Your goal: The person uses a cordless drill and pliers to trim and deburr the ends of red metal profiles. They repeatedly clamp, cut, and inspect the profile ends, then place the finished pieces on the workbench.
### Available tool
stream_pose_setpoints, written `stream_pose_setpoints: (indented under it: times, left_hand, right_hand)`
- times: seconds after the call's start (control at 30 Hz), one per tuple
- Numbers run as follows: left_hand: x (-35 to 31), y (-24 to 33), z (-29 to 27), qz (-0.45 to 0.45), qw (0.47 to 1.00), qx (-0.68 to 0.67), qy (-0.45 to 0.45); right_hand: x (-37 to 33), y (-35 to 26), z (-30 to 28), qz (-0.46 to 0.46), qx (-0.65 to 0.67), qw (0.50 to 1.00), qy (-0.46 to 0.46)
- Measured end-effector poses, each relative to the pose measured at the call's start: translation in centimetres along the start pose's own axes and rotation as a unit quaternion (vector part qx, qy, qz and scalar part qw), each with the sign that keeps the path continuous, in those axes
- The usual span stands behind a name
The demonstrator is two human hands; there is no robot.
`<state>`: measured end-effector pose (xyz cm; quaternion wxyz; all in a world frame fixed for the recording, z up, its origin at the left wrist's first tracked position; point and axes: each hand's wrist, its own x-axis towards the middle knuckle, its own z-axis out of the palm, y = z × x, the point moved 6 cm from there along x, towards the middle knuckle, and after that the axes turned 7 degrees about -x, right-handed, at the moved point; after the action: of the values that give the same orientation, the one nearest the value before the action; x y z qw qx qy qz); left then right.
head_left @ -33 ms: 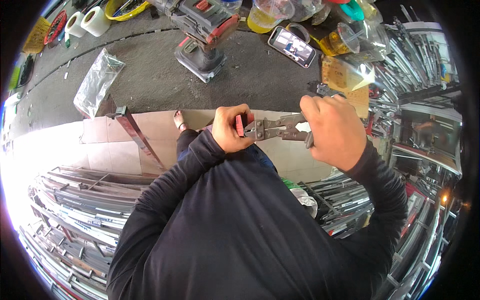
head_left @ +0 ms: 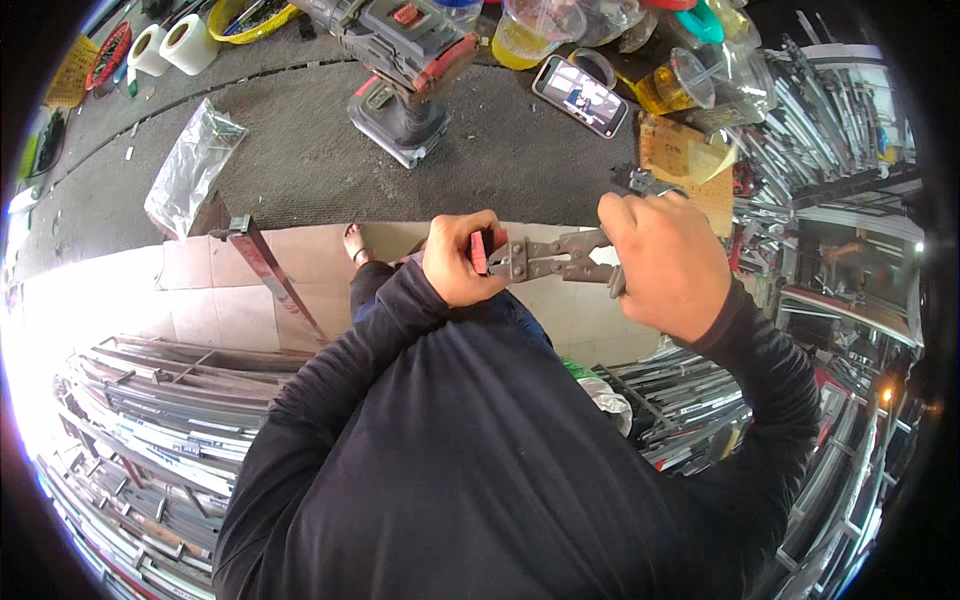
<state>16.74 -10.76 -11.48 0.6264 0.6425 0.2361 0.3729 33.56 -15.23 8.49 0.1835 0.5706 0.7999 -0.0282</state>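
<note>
In front of my chest, my left hand is closed around a small red block-like piece; its full shape is hidden by the fingers. My right hand grips the handles of grey metal compound-jointed pliers, which lie level between the two hands. Their head reaches the red piece at my left fingers. What sits inside the jaws is too hidden to make out.
A dark-matted workbench holds a cordless drill, a phone, a plastic bag, drink cups and cardboard. Metal profiles fill racks at both sides. A reddish metal bar slants below the bench's edge.
The view has shifted very slightly. Both hands keep their grip, and the pliers stay at the red piece with almost no visible movement.
</note>
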Motion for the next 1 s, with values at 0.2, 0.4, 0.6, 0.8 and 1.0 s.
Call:
stream_pose_setpoints:
  times: [0.2, 0.4, 0.6, 0.8, 1.0]
  left_hand:
    - [0.3, 0.1, 0.2, -0.017, 0.999, 0.002, -0.032]
    - [0.2, 0.4, 0.0, -0.005, 0.999, 0.007, -0.039]
    - [0.3, 1.1, -1.5, -0.016, 0.999, 0.028, -0.036]
    - [1.4, 5.2, -2.5, 0.03, 0.999, -0.039, -0.006]
    - [1.3, 7.1, -1.5, 0.001, 0.997, -0.05, -0.052]
  right_hand:
    - [0.9, -1.1, -2.7, -0.003, -0.085, 0.994, -0.064]
    - [1.4, -2.5, -4.4, -0.005, -0.147, 0.986, -0.078]
    - [1.8, -3.1, -5.2, -0.006, -0.12, 0.99, -0.068]
    - [0.4, -2.0, -3.5, 0.011, 0.13, 0.991, -0.03]
    - [-1.1, -3.7, 0.1, -0.011, 0.273, 0.961, 0.034]
